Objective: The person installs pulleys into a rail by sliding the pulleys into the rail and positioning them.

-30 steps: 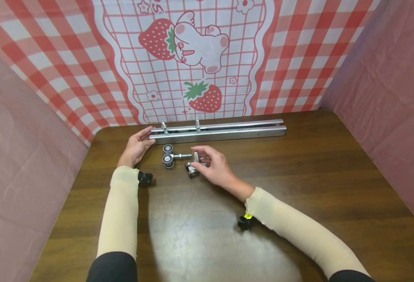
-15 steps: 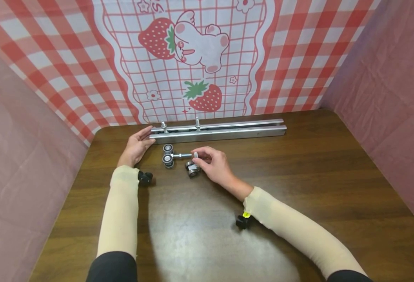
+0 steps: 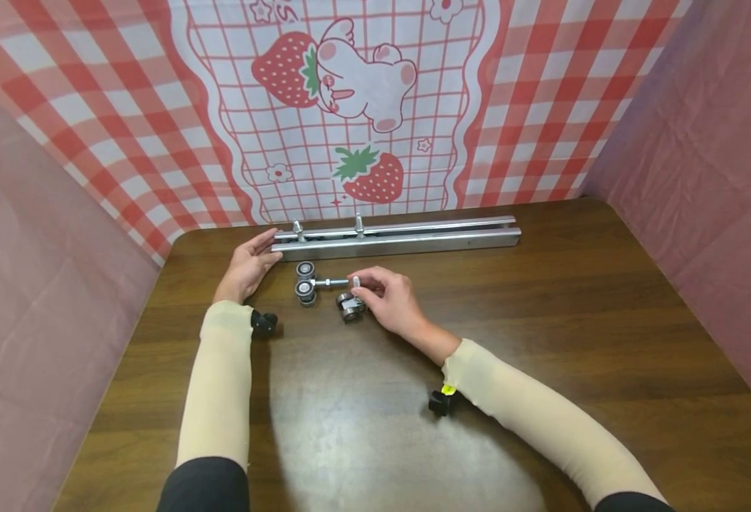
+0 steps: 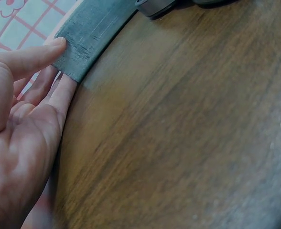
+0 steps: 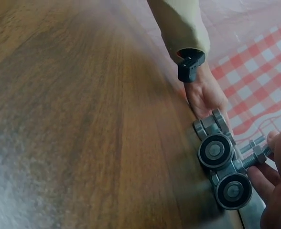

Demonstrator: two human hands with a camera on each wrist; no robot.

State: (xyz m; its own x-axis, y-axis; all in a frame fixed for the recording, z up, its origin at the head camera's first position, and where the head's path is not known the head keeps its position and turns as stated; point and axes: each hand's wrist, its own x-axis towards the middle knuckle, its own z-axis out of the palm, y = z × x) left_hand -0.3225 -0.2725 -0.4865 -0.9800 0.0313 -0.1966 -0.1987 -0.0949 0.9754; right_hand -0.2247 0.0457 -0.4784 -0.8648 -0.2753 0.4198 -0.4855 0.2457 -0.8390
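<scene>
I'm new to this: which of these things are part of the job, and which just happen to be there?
Likely part of the job:
Rail, held by the left hand
Roller, pinched by the right hand
Second roller, lying beside it
Two bolts, standing up from the rail

Just there:
Table, underneath
Checked cloth, behind
Pink cloth, at the sides

It looks like a small booth hung with cloth and fitted with a work surface (image 3: 375,441), though whether it stands in a home, a workshop or a studio I can't tell from here. Plain pink drapes (image 3: 23,270) close in both sides, and a red-and-white checked cloth (image 3: 555,92), printed with strawberries (image 3: 375,181) and a white cartoon animal (image 3: 369,85), hangs behind. The metal rail (image 3: 401,247) and wheeled roller (image 3: 305,289) on the wood grain lend it a bench-work air.
</scene>
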